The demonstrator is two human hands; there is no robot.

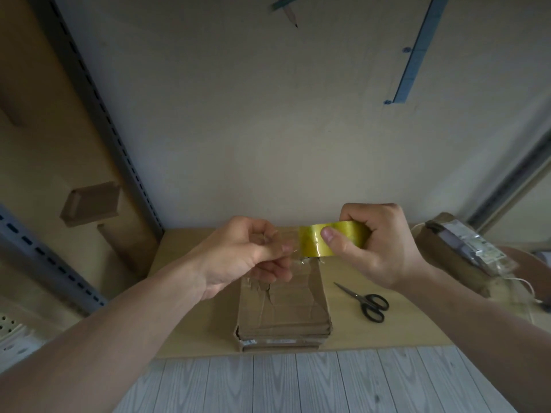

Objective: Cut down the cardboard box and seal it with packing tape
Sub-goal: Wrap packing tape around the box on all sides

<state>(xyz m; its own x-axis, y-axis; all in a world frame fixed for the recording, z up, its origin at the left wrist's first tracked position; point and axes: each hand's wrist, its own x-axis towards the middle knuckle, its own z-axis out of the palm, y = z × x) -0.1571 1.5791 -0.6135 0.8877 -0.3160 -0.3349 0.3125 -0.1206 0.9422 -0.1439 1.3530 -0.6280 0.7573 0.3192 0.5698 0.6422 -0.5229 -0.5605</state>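
A flattened, cut-down cardboard box (283, 308) lies on the table (190, 332) in front of me, its torn flaps folded shut on top. Above its far end my right hand (378, 245) grips a roll of yellowish packing tape (313, 242), thumb pressed on the roll's outer face. My left hand (247, 251) pinches the clear free end of the tape just left of the roll. Both hands hover above the box, not touching it.
Black-handled scissors (366, 302) lie on the table right of the box. A wrapped parcel (465, 248) with a white cord sits at the far right. A metal shelf upright (98, 114) stands at the left with a small cardboard box (89, 204) behind it. Pale wooden floor (298, 383) lies below the table edge.
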